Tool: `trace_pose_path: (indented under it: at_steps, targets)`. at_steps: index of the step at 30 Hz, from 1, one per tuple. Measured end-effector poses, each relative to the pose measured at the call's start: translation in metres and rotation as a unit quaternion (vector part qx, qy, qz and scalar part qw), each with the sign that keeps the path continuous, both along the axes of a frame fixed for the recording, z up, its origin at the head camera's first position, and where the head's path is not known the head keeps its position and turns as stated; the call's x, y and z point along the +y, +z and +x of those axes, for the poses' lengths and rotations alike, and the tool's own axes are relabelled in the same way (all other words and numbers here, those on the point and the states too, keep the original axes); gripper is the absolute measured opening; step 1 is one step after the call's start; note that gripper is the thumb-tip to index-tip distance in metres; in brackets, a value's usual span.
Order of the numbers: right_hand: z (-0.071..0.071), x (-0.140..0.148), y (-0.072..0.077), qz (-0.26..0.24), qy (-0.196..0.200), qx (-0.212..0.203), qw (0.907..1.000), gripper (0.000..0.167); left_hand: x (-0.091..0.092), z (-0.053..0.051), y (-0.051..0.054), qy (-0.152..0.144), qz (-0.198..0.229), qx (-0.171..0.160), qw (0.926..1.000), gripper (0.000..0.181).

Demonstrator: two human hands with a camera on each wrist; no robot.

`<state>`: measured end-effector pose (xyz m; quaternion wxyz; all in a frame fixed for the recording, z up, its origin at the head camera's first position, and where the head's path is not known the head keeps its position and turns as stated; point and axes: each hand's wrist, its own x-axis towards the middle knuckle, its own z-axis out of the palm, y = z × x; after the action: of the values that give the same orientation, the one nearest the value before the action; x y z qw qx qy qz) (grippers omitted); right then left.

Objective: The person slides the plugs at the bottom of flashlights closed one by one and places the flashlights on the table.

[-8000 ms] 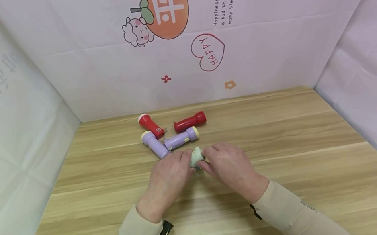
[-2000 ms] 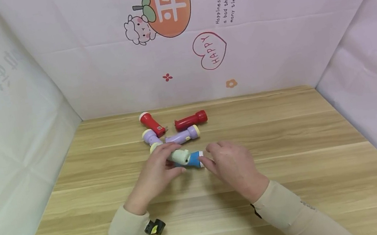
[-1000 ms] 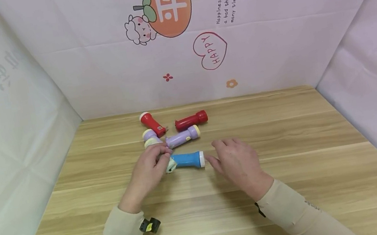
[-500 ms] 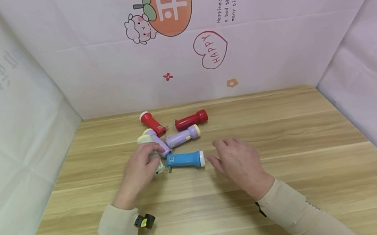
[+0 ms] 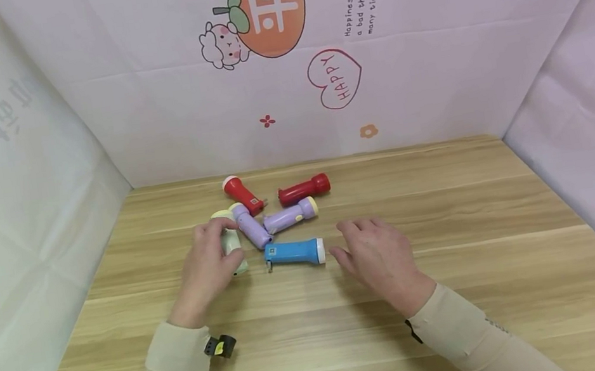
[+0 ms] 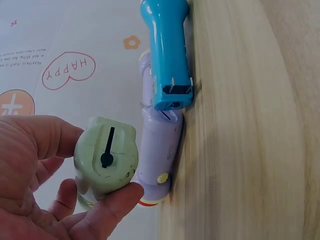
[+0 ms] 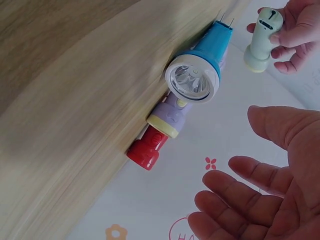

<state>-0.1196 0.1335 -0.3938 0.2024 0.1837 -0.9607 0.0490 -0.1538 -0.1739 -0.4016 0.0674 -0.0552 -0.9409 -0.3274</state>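
Observation:
My left hand (image 5: 203, 270) grips a pale green flashlight (image 5: 229, 242) between thumb and fingers. In the left wrist view its end, with a dark keyhole-shaped slot (image 6: 108, 150), faces the camera. A blue flashlight (image 5: 292, 251) lies on the table between the hands; its white-rimmed lens (image 7: 192, 80) shows in the right wrist view, and metal prongs stick out at its other end. Beside that lens, my right hand (image 5: 380, 256) holds nothing; its fingers are relaxed and apart from the blue flashlight. A purple flashlight (image 5: 252, 227) lies just right of the green one.
Behind the blue flashlight lies a second purple flashlight (image 5: 287, 217). Farther back are a red flashlight with a white rim (image 5: 241, 194) and an all-red flashlight (image 5: 304, 190). White printed cloth (image 5: 177, 113) walls the wooden table (image 5: 450, 201) at the back and sides.
Both hands were together at the green flashlight earlier. My left hand has carried it left, off the blue flashlight and past the purple one. My right hand has shifted slightly right, away from the blue flashlight.

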Motion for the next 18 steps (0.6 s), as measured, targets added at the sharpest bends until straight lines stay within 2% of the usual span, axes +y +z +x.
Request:
trace_pose_path:
  at_steps: [9,14,18]
  targets:
    - [-0.001,0.001,-0.002,-0.003,-0.006,-0.001,1.0,0.05,-0.008,-0.002,-0.001,0.069,-0.029,-0.05,0.996,0.057]
    - [-0.002,0.002,-0.003,-0.007,-0.005,0.008,0.9999,0.053,-0.015,-0.005,-0.001,0.084,-0.056,-0.049,0.9937,0.056]
    - [-0.003,0.003,-0.001,-0.006,-0.01,-0.004,0.9999,0.056,-0.02,-0.008,-0.002,0.085,-0.066,-0.05,0.993,0.055]
